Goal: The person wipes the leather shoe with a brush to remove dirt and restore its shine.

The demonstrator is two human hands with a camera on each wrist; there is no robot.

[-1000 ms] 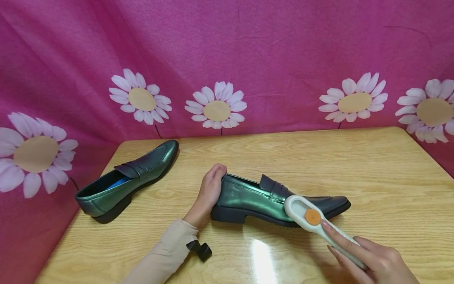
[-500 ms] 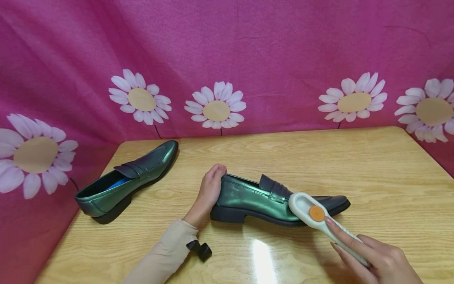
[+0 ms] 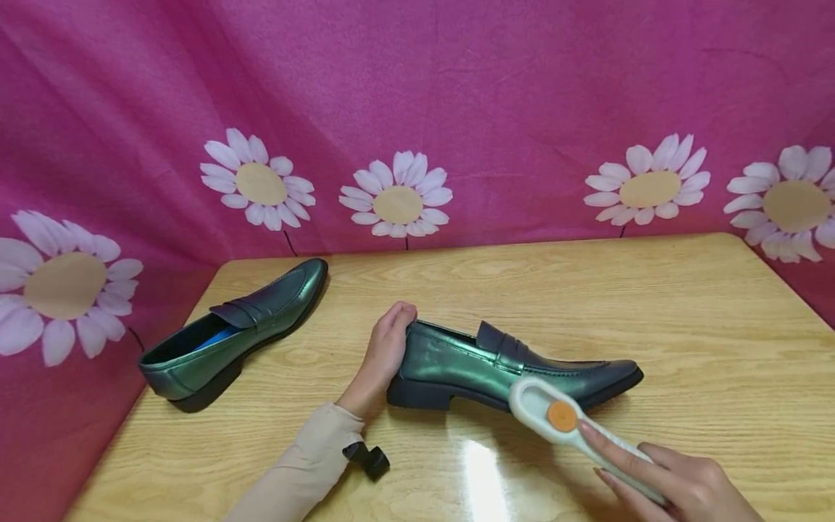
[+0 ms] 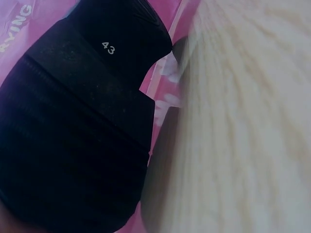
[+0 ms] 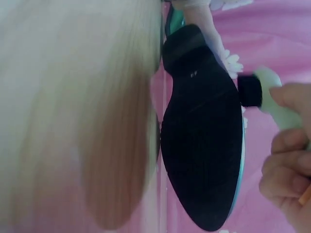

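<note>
A dark green loafer (image 3: 457,362) is at the middle of the table, toe to the right. My left hand (image 3: 386,344) grips its heel end. In the left wrist view its black sole (image 4: 92,111) fills the left side and bears the number 43. My right hand (image 3: 678,478) holds a shoe brush (image 3: 609,446) by its pale handle, index finger close to the orange button (image 3: 562,416). The brush head overlaps the loafer's near side at mid-length. From the right wrist, its black bristle block (image 5: 250,90) shows right at the shoe's side, beside the sole.
A matching loafer (image 3: 261,308) with a blue insole stands at the left of the wooden table (image 3: 685,304). A black strap (image 3: 368,460) hangs by the left sleeve. Behind the table is a pink flowered cloth (image 3: 496,109).
The brush shifts slightly right toward the toe, then back left and lower along the loafer's near side. My left hand and both loafers keep their places.
</note>
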